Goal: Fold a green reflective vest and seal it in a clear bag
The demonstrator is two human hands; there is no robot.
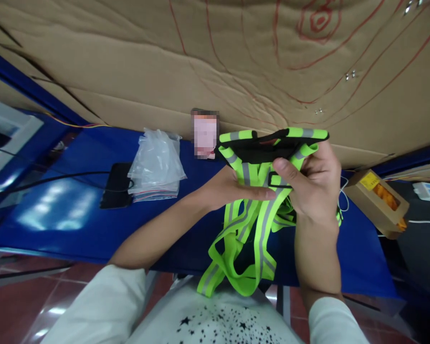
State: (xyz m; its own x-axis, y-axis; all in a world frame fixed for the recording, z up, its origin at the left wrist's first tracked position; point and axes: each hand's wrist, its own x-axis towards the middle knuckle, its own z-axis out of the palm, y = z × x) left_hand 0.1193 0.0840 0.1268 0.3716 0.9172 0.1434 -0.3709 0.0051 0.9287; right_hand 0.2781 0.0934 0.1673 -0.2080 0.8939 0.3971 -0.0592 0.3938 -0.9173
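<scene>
A neon yellow-green reflective harness (267,220) with grey stripes is held up over the blue table, its loose strap loops hanging toward my lap. My left hand (232,188) grips the bundled straps from the left, thumb laid across them and fingers hidden behind. On the other side, my right hand (313,184) is closed around the harness's right edge, thumb pressing near a black buckle (280,180). Black backing shows along the folded top edge, between both hands.
A stack of clear zip bags (157,165) partly covers a black phone-like slab (115,186) on the blue table (64,205). A blurred pink item (205,134) leans against the cardboard wall (129,62). At right lies a windowed cardboard box (378,203) with orange contents.
</scene>
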